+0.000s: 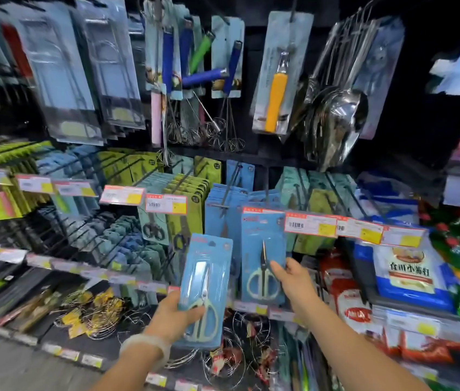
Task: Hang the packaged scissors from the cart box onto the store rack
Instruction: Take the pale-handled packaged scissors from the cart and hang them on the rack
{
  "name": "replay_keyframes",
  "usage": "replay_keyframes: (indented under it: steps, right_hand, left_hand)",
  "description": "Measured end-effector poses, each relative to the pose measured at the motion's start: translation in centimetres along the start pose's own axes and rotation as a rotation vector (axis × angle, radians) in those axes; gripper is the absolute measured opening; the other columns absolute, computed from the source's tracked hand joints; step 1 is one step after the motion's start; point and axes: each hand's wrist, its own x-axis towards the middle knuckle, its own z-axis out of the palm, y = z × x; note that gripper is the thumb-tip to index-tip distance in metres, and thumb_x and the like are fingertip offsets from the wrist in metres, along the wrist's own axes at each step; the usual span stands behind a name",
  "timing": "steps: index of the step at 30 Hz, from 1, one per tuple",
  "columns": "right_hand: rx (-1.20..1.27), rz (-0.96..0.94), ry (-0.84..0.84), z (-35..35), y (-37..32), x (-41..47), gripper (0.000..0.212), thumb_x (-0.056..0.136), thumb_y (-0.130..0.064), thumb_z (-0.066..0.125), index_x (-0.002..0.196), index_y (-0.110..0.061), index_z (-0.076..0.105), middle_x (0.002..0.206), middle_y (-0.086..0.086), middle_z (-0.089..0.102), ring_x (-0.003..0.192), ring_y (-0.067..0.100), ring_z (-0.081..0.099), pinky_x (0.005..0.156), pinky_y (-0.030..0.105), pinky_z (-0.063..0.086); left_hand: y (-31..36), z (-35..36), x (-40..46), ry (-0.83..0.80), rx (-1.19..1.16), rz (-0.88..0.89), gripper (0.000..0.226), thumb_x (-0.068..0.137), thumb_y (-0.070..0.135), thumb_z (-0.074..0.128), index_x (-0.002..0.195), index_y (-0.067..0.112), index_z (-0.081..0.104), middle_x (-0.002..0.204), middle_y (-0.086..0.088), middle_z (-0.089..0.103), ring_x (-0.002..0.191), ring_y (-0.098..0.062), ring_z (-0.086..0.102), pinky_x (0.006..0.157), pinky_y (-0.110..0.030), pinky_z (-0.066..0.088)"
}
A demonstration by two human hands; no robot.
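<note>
Two blue blister packs of pale-handled scissors are in front of the store rack. My left hand (176, 313) grips the lower edge of one scissors pack (204, 280), holding it upright just below the hooks. My right hand (290, 280) pinches the right side of a second scissors pack (262, 255), which is raised against a rack hook (266, 190) among other blue packs (223, 210). Whether that pack hangs on the hook cannot be told. The cart box is out of view.
Price tags (310, 225) line the hook ends. Green scissors packs (183, 204) hang to the left, whisks and ladles (336, 114) above, food bags (409, 275) on shelves at the right, wire items (99, 314) on the lower shelf.
</note>
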Motion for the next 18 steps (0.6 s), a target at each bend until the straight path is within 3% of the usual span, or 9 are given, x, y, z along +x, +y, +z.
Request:
replay_keyframes:
  steps: [2,4,7,9,11,14,16,18]
  right_hand:
    - [-0.012,-0.010,-0.004,0.2,0.2,0.7,0.008,0.092,-0.020,0.057,0.084,-0.016,0.057,0.089,0.003,0.065,0.075,0.012,0.058,0.066,0.023,0.044]
    - [-0.033,-0.023,-0.007,0.3,0.5,1.0,0.007,0.091,-0.020,0.058,0.093,-0.013,0.058,0.095,0.005,0.065,0.080,0.014,0.059,0.071,0.026,0.046]
    - [-0.060,-0.005,-0.029,0.4,1.2,1.0,0.008,0.092,-0.015,0.057,0.100,-0.014,0.058,0.094,0.000,0.065,0.078,0.008,0.060,0.067,0.017,0.048]
    - [-0.115,0.010,-0.035,0.5,1.5,0.8,0.007,0.091,-0.016,0.059,0.098,-0.017,0.059,0.092,-0.002,0.065,0.077,0.005,0.060,0.065,0.013,0.048]
    - [-0.157,0.020,-0.040,0.5,2.0,0.9,0.004,0.089,-0.016,0.060,0.089,-0.019,0.059,0.094,0.004,0.067,0.078,0.010,0.061,0.070,0.020,0.050]
    - [-0.244,0.045,-0.070,0.7,2.5,1.2,0.007,0.089,-0.016,0.061,0.083,-0.018,0.057,0.095,0.012,0.066,0.084,0.021,0.062,0.078,0.036,0.051]
    - [-0.216,0.055,-0.039,0.9,2.3,1.2,0.005,0.089,-0.016,0.060,0.086,-0.014,0.058,0.091,0.011,0.065,0.083,0.021,0.060,0.077,0.035,0.049]
    - [-0.125,0.041,0.026,1.1,2.0,1.5,0.011,0.089,-0.018,0.061,0.084,-0.009,0.058,0.085,0.014,0.063,0.078,0.019,0.057,0.073,0.031,0.046]
  left_hand:
    - [0.3,0.2,1.0,-0.034,-0.002,-0.010,0.028,0.083,0.005,0.066,0.110,0.010,0.058,0.103,-0.008,0.071,0.095,-0.025,0.067,0.084,-0.041,0.054]
    - [0.6,0.3,2.1,-0.059,0.014,-0.030,0.032,0.082,0.009,0.068,0.112,0.008,0.057,0.109,-0.009,0.068,0.099,-0.025,0.065,0.090,-0.044,0.052]
    - [0.8,0.2,3.3,-0.121,0.029,-0.044,0.027,0.081,0.013,0.070,0.105,0.011,0.058,0.110,-0.008,0.068,0.101,-0.025,0.064,0.097,-0.050,0.047]
    - [0.6,-0.3,4.2,-0.137,0.050,-0.045,0.048,0.072,0.025,0.077,0.114,0.014,0.056,0.117,-0.006,0.065,0.107,-0.026,0.062,0.099,-0.053,0.045]
    - [0.1,-1.0,5.4,-0.166,0.051,-0.067,0.068,0.067,0.032,0.079,0.126,0.016,0.050,0.125,-0.005,0.062,0.113,-0.028,0.059,0.100,-0.054,0.044]
    - [0.2,-1.9,6.1,-0.170,0.044,-0.090,0.061,0.072,0.027,0.076,0.125,0.014,0.049,0.124,-0.007,0.062,0.112,-0.029,0.060,0.100,-0.053,0.045]
    - [0.5,-2.3,6.2,-0.167,0.051,-0.097,0.064,0.068,0.032,0.078,0.123,0.014,0.051,0.124,-0.007,0.063,0.113,-0.028,0.060,0.100,-0.053,0.045]
    - [0.6,-2.7,6.4,-0.180,0.079,-0.080,0.045,0.073,0.027,0.076,0.112,0.018,0.056,0.117,-0.006,0.067,0.108,-0.027,0.063,0.099,-0.052,0.046]
